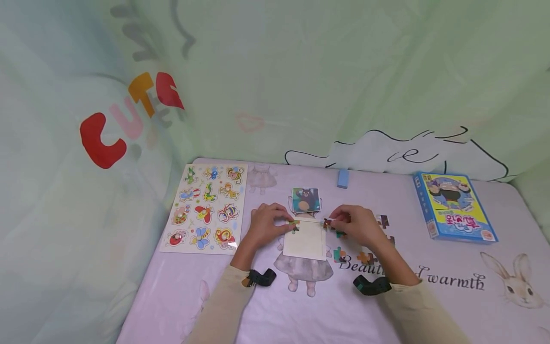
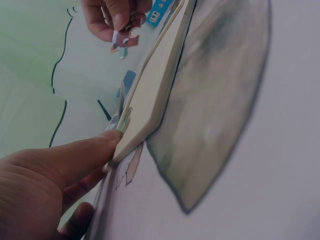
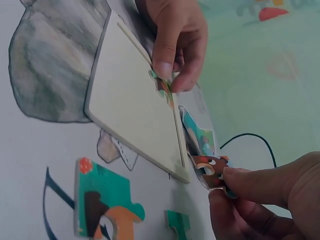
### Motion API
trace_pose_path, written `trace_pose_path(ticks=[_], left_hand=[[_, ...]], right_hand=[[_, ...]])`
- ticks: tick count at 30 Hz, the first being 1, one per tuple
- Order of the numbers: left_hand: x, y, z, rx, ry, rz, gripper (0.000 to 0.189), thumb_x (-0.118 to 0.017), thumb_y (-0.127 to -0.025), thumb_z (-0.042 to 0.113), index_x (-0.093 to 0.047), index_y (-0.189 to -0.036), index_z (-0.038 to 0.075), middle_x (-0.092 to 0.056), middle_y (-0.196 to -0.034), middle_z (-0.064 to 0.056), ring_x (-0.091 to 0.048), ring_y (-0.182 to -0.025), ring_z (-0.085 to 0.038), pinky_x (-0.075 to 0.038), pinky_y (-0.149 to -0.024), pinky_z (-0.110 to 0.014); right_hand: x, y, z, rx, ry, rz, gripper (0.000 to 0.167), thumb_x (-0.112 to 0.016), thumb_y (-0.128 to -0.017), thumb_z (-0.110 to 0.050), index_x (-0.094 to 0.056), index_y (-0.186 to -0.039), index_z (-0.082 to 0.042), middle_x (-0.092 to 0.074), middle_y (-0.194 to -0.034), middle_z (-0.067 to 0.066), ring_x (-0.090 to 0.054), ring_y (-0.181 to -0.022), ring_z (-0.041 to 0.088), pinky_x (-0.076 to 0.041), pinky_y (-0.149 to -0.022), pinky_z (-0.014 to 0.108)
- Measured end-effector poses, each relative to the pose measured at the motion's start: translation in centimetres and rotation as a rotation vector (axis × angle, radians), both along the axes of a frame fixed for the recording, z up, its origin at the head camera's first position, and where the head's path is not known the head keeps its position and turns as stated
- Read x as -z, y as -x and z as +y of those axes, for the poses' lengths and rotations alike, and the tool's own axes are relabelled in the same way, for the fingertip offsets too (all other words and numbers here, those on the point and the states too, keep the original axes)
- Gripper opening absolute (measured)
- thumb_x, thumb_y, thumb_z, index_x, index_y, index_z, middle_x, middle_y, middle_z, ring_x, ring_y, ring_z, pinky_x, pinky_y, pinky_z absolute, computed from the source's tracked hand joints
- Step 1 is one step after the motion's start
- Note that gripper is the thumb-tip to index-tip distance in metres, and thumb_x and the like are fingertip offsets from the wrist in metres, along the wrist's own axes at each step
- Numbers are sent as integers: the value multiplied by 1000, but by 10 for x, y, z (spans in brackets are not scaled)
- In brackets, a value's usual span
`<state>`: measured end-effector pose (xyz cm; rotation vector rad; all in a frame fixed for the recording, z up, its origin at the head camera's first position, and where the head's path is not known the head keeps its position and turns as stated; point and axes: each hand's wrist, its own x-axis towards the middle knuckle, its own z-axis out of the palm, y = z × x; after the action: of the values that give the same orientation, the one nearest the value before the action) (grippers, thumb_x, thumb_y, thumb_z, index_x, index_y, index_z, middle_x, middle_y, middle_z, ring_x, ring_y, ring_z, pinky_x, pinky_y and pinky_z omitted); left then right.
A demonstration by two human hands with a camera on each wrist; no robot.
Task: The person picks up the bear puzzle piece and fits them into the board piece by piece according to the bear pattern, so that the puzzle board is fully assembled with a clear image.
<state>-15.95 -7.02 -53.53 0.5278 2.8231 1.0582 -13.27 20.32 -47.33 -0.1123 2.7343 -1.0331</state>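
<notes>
Pinching right grip: our brown piece
Left grip: we hold the board
Corner piece: could shift if we drag sideways

Coloured capitals on the hanging fabric read "CUTE"; black script on the surface, partly covered, shows "Beauti" and "warmth"; characters on the box are indistinct.
</notes>
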Motion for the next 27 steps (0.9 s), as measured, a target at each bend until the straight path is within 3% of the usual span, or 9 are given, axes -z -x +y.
trace_pose_path(ticks=[9,20,27], left_hand=[[2,0,-1,-3,1,-5,18,-81,-86,41,-81,-100,30,-70,-117,8,-54,-107,-19,-31,-87,-41],[0,2,0,6,19,2,19,-80,-87,42,-80,-102,30,-69,-118,8,-54,-107,-18,-31,-88,-41],[1,3,0,7,36,-9,19,-80,-87,43,-80,-102,30,-69,-119,9,-54,-108,-18,-32,-88,-40]], right_hand=[[8,0,-14,-7,37,-3,16,-73,-94,-15,-74,-108,-8,-69,-91,6,-61,-84,21,-51,-70,30],[16,2,-26,-12,86,-25,15,-73,-93,-12,-75,-108,-8,-72,-90,6,-61,-77,18,-51,-68,29],[20,2,-36,25,126,-67,18,-73,-94,-12,-73,-110,-5,-74,-91,6,-63,-76,16,-53,-68,28]])
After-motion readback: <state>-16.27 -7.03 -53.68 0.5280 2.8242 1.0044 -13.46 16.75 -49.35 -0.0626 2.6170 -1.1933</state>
